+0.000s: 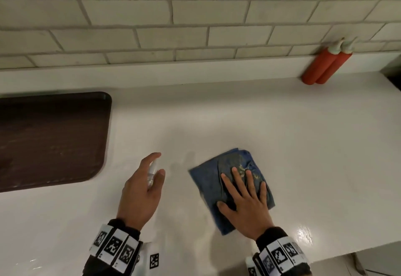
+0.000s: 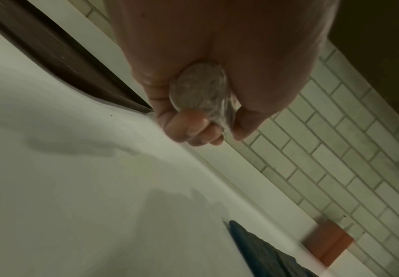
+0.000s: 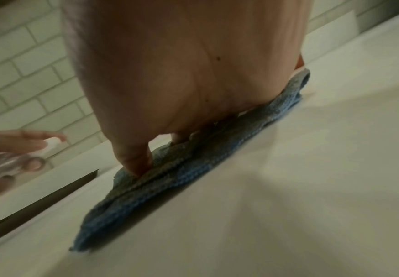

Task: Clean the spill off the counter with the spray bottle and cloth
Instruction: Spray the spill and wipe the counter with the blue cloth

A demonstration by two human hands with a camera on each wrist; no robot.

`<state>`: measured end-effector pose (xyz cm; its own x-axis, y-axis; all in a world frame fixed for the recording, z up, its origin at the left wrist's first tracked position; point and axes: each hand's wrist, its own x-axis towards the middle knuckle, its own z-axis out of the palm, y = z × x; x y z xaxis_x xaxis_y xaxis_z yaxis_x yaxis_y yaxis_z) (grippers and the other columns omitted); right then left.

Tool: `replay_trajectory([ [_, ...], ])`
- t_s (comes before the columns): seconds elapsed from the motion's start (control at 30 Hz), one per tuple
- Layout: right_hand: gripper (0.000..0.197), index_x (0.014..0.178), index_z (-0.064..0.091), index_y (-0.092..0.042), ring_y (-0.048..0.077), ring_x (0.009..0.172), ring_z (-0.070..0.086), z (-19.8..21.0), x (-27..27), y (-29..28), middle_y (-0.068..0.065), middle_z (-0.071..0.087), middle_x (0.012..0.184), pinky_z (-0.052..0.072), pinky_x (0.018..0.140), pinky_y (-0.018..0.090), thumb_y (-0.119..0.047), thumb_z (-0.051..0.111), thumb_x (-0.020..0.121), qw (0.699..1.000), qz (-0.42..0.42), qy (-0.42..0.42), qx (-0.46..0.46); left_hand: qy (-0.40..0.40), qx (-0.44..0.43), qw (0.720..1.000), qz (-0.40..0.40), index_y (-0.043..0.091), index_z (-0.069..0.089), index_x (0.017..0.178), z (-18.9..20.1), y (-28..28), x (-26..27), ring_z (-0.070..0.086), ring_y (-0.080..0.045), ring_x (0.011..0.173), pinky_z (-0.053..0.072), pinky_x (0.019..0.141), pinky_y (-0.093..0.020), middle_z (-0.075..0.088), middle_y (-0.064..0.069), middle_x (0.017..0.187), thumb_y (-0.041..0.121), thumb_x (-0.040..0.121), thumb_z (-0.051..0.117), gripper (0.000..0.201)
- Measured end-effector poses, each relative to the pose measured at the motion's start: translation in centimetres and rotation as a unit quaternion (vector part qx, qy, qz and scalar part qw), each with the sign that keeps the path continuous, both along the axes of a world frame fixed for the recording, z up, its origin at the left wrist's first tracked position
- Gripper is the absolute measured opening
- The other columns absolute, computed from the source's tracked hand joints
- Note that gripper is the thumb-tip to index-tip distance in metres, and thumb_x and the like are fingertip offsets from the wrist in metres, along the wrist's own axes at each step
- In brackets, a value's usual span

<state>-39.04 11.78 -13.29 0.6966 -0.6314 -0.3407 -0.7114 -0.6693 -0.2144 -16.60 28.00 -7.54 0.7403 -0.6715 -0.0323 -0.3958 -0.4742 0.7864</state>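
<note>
A folded blue cloth [image 1: 208, 180] lies flat on the white counter [image 1: 303, 145], with yellowish stains on its top near my fingertips. My right hand [image 1: 243, 191] presses down on it with straight, spread fingers; in the right wrist view the palm sits on the cloth [image 3: 193, 165]. To the cloth's left, my left hand [image 1: 145, 184] grips a small clear spray bottle [image 1: 152, 172], index finger up by its white nozzle. The left wrist view looks at the bottle's round base [image 2: 199, 88] held between curled fingers [image 2: 186, 125] and thumb. No spill shows on the bare counter.
A dark brown tray [image 1: 50, 141] sits at the left of the counter. Two red squeeze bottles [image 1: 325, 65] with white tips lean against the tiled wall [image 1: 195, 15] at the back right. The counter's edge [image 1: 347, 249] runs along the front right.
</note>
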Motion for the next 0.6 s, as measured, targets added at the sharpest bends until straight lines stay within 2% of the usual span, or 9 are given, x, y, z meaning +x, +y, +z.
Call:
replay_trajectory([
  [0.07,0.077,0.145,-0.019,-0.053,0.022,0.147,-0.027,0.2,-1.1,-1.5,-0.016,-0.027,0.158,-0.020,0.114,0.055,-0.078,0.007,0.077,1.000,-0.020,0.012,0.004,-0.001,0.001,1.000,-0.001,0.039,0.046,0.135,0.0,-0.6,-0.7,0.060,-0.016,0.075,0.050,0.079,-0.035,0.061,0.009,0.075,0.037,0.096,0.053,0.039],
  [0.17,0.081,0.147,-0.019,-0.052,0.022,0.148,-0.025,0.2,-2.9,-4.5,-0.016,-0.025,0.159,-0.017,0.115,0.056,-0.078,0.003,0.073,0.998,-0.049,0.026,0.002,-0.003,-0.003,1.000,0.000,0.040,0.047,0.134,0.2,-1.6,-1.9,0.063,-0.012,0.075,0.049,0.074,-0.031,0.064,0.008,0.077,0.036,0.096,0.054,0.038],
  [0.3,0.085,0.149,-0.014,-0.052,0.023,0.148,-0.023,0.0,-4.8,-8.7,-0.015,-0.021,0.161,-0.015,0.115,0.058,-0.080,0.006,0.072,0.996,-0.087,0.023,0.011,-0.015,-0.015,1.000,0.001,0.040,0.049,0.130,0.7,-2.9,-4.2,0.053,-0.010,0.056,0.043,0.060,-0.028,0.051,0.006,0.057,0.033,0.096,0.056,0.035],
  [0.47,0.075,0.151,-0.010,-0.050,0.025,0.149,-0.022,0.3,-5.7,-12.9,-0.013,-0.019,0.163,-0.013,0.115,0.061,-0.070,0.030,0.091,0.993,-0.113,0.026,0.019,-0.036,-0.011,0.999,0.009,0.038,0.050,0.121,1.0,-3.8,-7.3,0.056,-0.012,0.055,0.045,0.056,-0.030,0.057,0.003,0.059,0.031,0.096,0.054,0.026],
  [0.6,0.074,0.151,-0.009,-0.049,0.026,0.148,-0.023,0.3,-6.1,-14.1,-0.012,-0.018,0.163,-0.014,0.115,0.061,-0.070,0.030,0.092,0.994,-0.101,0.023,0.022,-0.035,-0.003,0.999,0.027,0.037,0.049,0.120,1.1,-4.1,-9.4,0.059,-0.013,0.060,0.049,0.059,-0.033,0.061,0.004,0.066,0.031,0.097,0.053,0.025],
])
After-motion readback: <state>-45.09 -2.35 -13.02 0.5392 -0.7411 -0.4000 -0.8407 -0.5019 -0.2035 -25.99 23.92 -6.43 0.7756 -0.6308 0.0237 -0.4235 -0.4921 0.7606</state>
